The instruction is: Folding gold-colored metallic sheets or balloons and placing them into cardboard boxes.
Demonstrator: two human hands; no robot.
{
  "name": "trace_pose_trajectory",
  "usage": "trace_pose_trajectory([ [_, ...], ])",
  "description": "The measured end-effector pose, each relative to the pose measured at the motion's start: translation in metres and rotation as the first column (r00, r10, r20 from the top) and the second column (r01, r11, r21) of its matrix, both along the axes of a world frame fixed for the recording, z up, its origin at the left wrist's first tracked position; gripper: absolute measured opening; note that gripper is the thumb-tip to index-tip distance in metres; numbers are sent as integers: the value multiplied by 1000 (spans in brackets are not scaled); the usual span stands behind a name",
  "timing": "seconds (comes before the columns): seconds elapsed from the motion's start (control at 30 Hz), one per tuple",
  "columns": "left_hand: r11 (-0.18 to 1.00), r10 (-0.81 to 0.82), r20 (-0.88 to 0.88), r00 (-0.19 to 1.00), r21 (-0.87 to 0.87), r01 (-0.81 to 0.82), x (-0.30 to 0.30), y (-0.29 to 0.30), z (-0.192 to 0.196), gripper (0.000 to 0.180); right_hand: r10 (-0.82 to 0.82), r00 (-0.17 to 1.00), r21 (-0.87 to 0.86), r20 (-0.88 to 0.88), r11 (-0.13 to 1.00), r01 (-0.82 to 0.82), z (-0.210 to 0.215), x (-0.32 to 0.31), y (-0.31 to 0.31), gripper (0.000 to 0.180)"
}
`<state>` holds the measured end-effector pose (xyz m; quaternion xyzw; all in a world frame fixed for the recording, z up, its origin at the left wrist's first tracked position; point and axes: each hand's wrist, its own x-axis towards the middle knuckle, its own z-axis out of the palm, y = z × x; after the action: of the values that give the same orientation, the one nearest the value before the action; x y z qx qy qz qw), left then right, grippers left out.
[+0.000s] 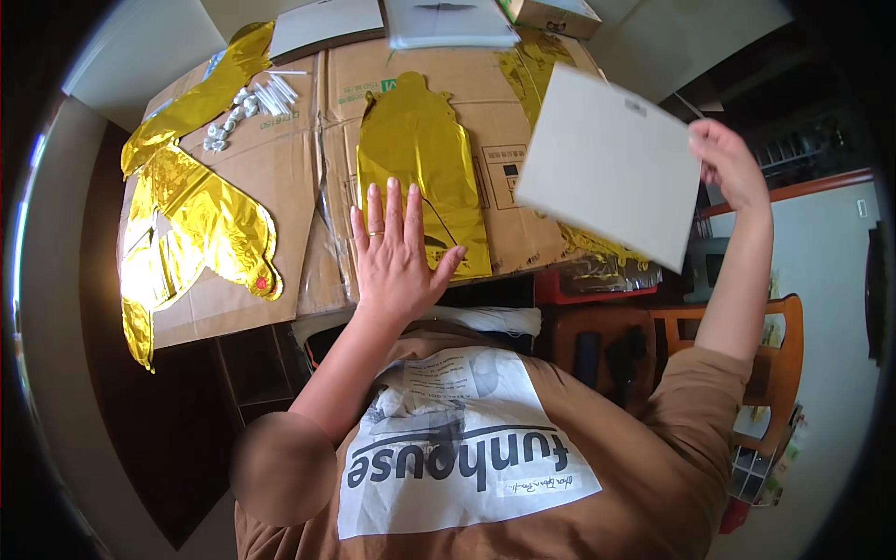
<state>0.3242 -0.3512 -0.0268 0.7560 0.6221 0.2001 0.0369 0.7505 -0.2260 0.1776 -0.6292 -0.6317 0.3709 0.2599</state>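
My left hand (399,266) lies flat, fingers stretched out and thumb apart, on the lower left part of a flat gold foil balloon (420,149). That balloon is spread on brown cardboard (280,224) in front of me. My right hand (733,163) is raised at the right, its fingers and thumb closed on the edge of a stiff off-white rectangular board (607,168). The board is tilted above the cardboard's right side and hides part of more gold foil (607,247) beneath it.
Crumpled gold foil (205,215) covers the cardboard's left side. Near it lie white sticks (275,95) and small white pieces (219,135). Toward the far edge sit a white flat stack (327,26), clear plastic sleeves (451,23) and a cardboard box (555,14). A wooden chair (779,373) stands right.
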Motion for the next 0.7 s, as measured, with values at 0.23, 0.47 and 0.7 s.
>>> trace_pose_trajectory([
  [0.23, 999, 12, 34, 999, 37, -13, -3, 0, -4, 92, 53, 997, -305, 57, 952, -33, -56, -7, -74, 10],
  [0.47, 1000, 10, 128, 992, 9, -12, -5, 0, 0, 91, 99, 995, -405, 8, 910, -88, -107, -58, -67, 12],
  [0.7, 1000, 7, 111, 994, 6, -7, -4, 1, 2, 90, 131, 987, -254, -89, 955, -150, -146, -152, -23, 18],
])
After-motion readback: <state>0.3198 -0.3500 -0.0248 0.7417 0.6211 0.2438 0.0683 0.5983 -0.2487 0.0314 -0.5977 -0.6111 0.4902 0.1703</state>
